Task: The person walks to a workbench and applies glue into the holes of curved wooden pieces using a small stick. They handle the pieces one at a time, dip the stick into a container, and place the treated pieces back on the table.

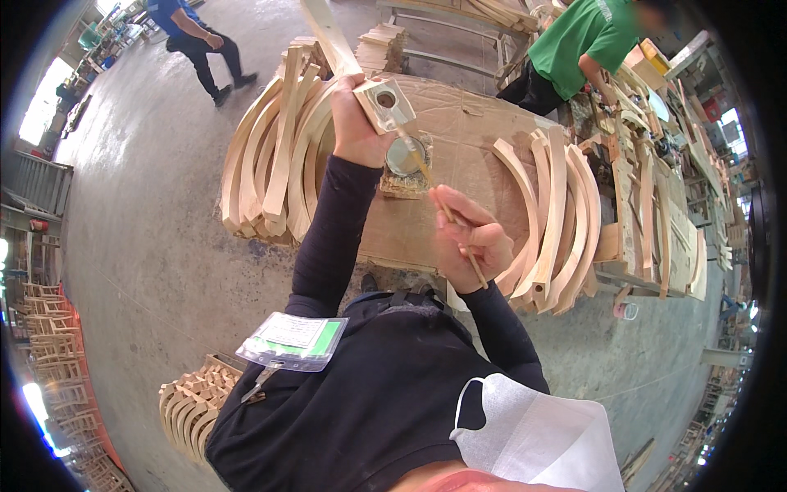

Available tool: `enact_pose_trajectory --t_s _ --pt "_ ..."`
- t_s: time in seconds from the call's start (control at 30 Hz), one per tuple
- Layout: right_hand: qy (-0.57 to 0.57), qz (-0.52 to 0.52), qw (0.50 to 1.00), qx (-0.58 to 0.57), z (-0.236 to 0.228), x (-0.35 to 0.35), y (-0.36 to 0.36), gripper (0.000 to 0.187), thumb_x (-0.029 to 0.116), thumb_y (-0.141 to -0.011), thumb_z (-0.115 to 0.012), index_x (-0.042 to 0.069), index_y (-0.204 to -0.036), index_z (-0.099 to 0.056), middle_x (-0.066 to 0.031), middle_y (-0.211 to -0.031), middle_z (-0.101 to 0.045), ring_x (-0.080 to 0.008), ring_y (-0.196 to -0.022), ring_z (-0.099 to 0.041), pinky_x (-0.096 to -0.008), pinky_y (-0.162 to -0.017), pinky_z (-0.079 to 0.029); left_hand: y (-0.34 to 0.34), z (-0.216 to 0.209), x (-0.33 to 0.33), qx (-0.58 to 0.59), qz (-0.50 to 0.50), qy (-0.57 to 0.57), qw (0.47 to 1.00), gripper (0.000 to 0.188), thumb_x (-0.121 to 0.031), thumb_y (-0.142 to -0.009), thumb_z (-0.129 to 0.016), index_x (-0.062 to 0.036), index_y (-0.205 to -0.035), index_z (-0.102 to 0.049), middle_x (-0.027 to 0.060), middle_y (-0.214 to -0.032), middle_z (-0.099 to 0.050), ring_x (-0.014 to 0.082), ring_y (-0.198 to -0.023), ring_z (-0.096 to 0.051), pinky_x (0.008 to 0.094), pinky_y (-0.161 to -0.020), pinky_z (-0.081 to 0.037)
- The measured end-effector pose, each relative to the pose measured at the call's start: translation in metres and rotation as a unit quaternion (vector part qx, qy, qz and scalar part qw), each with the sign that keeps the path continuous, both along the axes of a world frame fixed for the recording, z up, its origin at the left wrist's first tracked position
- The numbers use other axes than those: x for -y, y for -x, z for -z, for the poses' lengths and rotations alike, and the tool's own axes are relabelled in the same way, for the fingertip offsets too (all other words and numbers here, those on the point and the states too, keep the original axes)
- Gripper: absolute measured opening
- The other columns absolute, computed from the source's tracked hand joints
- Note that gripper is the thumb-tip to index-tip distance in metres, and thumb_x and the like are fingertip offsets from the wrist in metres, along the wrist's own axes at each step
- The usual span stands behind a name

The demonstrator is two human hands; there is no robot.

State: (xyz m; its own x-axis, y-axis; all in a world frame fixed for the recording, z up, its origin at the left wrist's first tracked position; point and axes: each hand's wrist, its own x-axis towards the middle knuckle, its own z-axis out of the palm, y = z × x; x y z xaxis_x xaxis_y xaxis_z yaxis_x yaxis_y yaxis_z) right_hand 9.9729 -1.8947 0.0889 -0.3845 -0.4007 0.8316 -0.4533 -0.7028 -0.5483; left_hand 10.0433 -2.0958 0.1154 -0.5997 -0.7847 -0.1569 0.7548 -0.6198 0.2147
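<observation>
My left hand (357,123) is closed around a long pale wooden part (329,34), whose squared end with a round hole faces me. In my right hand (474,239) is a thin brush (423,168), pinched between the fingers, its tip at the lower edge of that wooden end. Whether the bristles touch the wood I cannot tell. Just below the brush tip, a round tin (400,158) stands on a stained block (402,187) on the cardboard-covered table (467,111).
Curved wooden parts lie stacked on the table's left (256,176) and right (566,221). A person in green (574,51) works at a wood-laden bench at the far right. Another person in blue (190,37) walks at the far left. More curved pieces (190,410) stand behind my left side.
</observation>
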Motion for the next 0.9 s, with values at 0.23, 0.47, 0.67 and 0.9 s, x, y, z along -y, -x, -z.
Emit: enact_pose_trajectory --t_s 0.23,0.47,0.67,0.9 --pt "-0.008 -0.016 1.000 -0.002 -0.013 0.015 0.013 0.022 -0.014 -0.081 -0.066 0.001 -0.083 -0.049 -0.0300 -0.115 -0.062 -0.0358 -0.101 -0.066 -0.0400 -0.084 -0.058 0.008 -0.005 -0.013 0.040 -0.050 0.004 0.998 0.029 -0.020 -0.092 -0.047 0.0088 -0.098 -0.049 0.0084 -0.073 -0.055 0.0173 -0.064 -0.057 0.0274 -0.057 -0.051" --pt "-0.042 -0.014 0.997 -0.059 -0.016 0.002 0.022 0.020 -0.014 -0.081 -0.066 0.001 -0.075 -0.053 -0.0268 -0.110 -0.066 -0.0319 -0.103 -0.067 -0.0363 -0.084 -0.057 0.011 -0.013 -0.023 0.066 -0.055 0.012 0.996 0.029 -0.020 -0.093 -0.047 0.0083 -0.099 -0.050 0.0074 -0.075 -0.055 0.0166 -0.065 -0.057 0.0268 -0.057 -0.049" --pt "-0.065 0.032 0.987 -0.146 -0.020 -0.022 0.045 0.021 -0.014 -0.078 -0.066 0.004 -0.068 -0.065 -0.0218 -0.106 -0.069 -0.0314 -0.099 -0.069 -0.0338 -0.082 -0.057 0.032 -0.010 -0.013 0.045 0.034 0.060 0.997 0.026 -0.016 -0.091 -0.049 0.0067 -0.104 -0.049 0.0095 -0.086 -0.059 0.0165 -0.073 -0.060 0.0265 -0.065 -0.052" --pt "-0.080 0.225 0.966 -0.097 -0.004 -0.116 0.101 0.021 -0.014 -0.078 -0.062 0.005 -0.071 -0.067 -0.0179 -0.109 -0.069 -0.0302 -0.102 -0.068 -0.0314 -0.079 -0.057 0.132 -0.011 -0.033 0.079 0.130 0.167 0.974 0.049 -0.013 -0.085 -0.065 0.0082 -0.122 -0.041 0.0129 -0.095 -0.060 0.0189 -0.079 -0.062 0.0289 -0.067 -0.054"
